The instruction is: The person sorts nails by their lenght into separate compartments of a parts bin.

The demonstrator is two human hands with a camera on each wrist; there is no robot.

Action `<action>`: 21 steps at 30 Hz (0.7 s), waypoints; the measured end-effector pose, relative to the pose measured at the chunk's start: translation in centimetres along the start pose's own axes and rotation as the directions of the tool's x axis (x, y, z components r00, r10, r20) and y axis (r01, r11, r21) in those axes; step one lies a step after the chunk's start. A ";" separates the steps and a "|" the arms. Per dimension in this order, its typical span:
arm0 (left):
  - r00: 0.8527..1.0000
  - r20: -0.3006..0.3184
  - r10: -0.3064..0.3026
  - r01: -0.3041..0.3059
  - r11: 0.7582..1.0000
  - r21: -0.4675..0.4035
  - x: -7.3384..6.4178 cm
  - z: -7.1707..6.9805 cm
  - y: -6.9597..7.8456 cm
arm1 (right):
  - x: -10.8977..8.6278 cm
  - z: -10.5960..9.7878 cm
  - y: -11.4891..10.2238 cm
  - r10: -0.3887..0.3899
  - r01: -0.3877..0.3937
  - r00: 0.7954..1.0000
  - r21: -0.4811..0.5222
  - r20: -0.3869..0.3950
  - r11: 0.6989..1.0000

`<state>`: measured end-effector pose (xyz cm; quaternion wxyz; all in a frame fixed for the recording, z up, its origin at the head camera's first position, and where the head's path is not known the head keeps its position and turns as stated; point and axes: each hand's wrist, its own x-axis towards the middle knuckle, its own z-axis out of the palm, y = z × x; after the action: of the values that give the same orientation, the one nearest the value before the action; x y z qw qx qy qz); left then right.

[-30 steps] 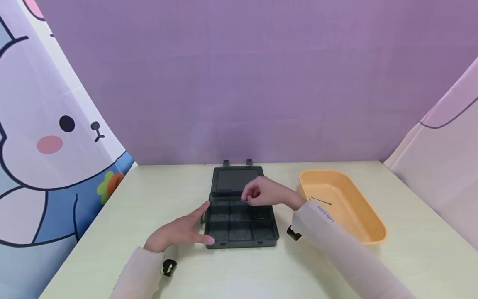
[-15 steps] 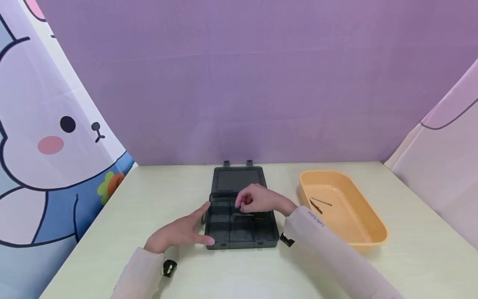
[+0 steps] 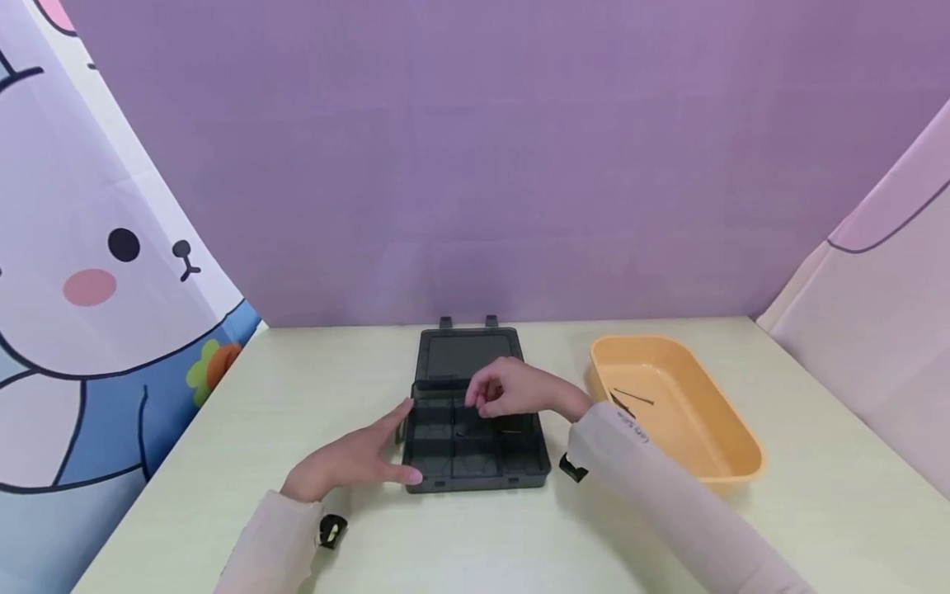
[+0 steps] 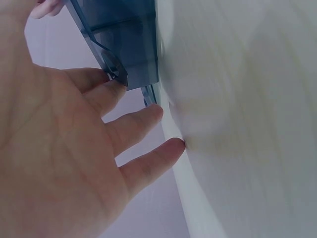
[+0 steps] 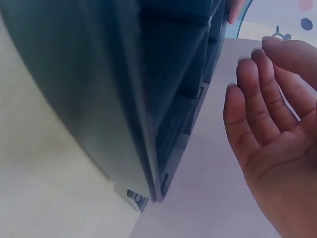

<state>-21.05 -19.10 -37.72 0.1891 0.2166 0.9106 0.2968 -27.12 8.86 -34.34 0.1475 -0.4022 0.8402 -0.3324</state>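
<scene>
A dark see-through compartment box (image 3: 475, 485) lies on the table with its lid (image 3: 466, 355) laid back. My left hand (image 3: 347, 464) steadies its left side, thumb at the front corner and straight fingers along the wall; the left wrist view shows fingertips against the box's side (image 4: 131, 47). Over the back middle compartments hovers my right hand (image 3: 512, 389), its fingers loosely bent. In the right wrist view nothing shows between those fingertips (image 5: 242, 60). A thin dark piece (image 3: 466, 435) lies in the middle of the box, and a thin brassy one (image 3: 510, 431) sits to its right.
A yellow-orange tray (image 3: 698, 429) stands right of the box, partly behind the right sleeve. It holds a long thin screw-like piece (image 3: 635, 397) and a darker one (image 3: 622, 404). A purple cloth (image 3: 475, 165) rises behind the table's back edge.
My right hand has moved left and down over the box, then lifted slightly. The thin piece at its fingertips has been let go into the box. My left hand keeps its place.
</scene>
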 end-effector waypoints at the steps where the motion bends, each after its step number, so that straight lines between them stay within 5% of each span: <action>1: 1.000 -0.004 -0.001 0.001 1.000 0.003 0.0 0.0 0.0 | -0.1 -0.2 -0.1 0.006 -0.006 1.000 0.002 -0.001 1.000; 21: 1.000 0.017 0.013 -0.013 1.000 -0.010 -0.4 0.0 -0.1 | -3.8 -3.8 -1.7 0.078 -0.077 0.995 0.009 -0.063 0.997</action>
<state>-20.81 -19.38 -37.70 0.1962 0.2242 0.9060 0.3006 -25.68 12.66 -30.50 0.1349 -0.3581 0.8583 -0.3420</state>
